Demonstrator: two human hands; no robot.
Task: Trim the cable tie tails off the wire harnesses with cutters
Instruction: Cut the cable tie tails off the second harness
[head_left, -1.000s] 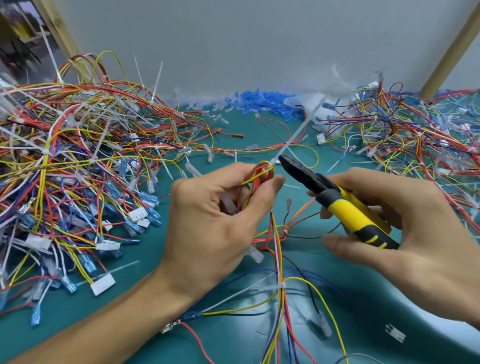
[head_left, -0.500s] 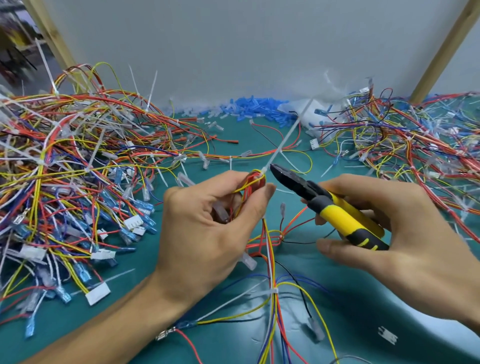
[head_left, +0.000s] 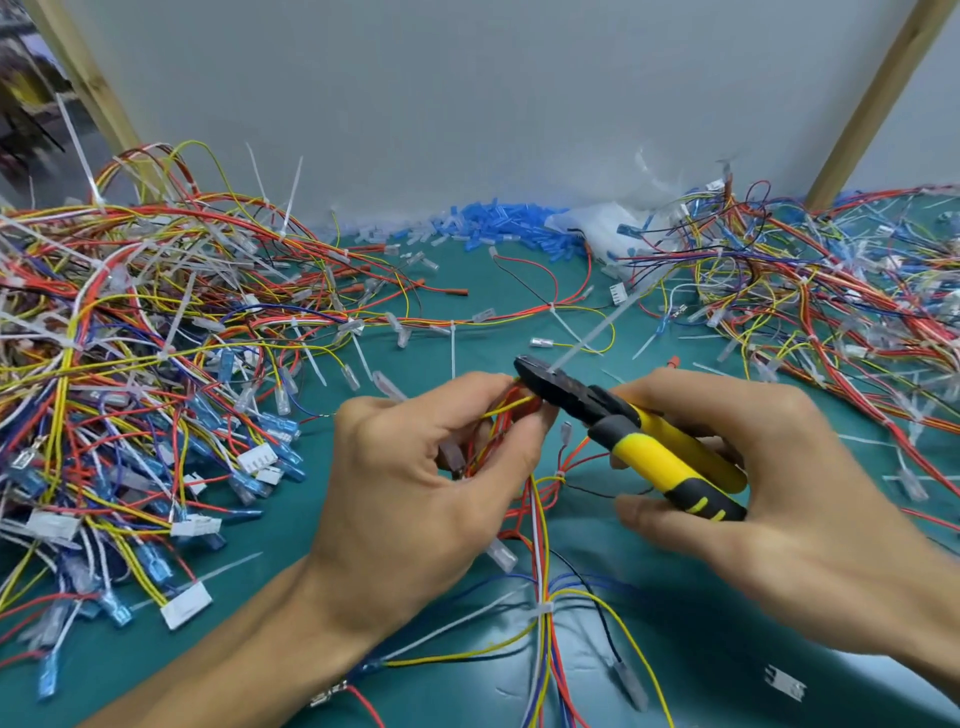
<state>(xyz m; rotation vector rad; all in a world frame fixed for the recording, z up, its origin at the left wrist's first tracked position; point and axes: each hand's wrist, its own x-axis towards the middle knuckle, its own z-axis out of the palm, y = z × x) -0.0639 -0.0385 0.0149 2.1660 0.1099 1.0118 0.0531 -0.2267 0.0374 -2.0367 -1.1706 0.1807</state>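
My left hand (head_left: 415, 483) pinches a wire harness (head_left: 540, 551) of red, yellow and white wires between thumb and fingers at table centre. A clear cable tie tail (head_left: 597, 327) sticks up and to the right from the bundle. My right hand (head_left: 769, 478) grips yellow-and-black cutters (head_left: 639, 441). The dark jaws of the cutters sit at the base of the tail, right against my left fingertips. A second tie (head_left: 543, 608) wraps the same harness lower down, with its tail lying to the left.
A big tangle of harnesses with long tie tails (head_left: 135, 364) fills the left of the teal mat (head_left: 701, 649). Another harness pile (head_left: 831, 301) lies at the right. Blue terminal sleeves (head_left: 504, 223) and a plastic bag (head_left: 608, 228) sit at the back wall.
The cutters have moved left onto the base of the tie tail and their jaws now sit at it. My left hand keeps hold of the harness.
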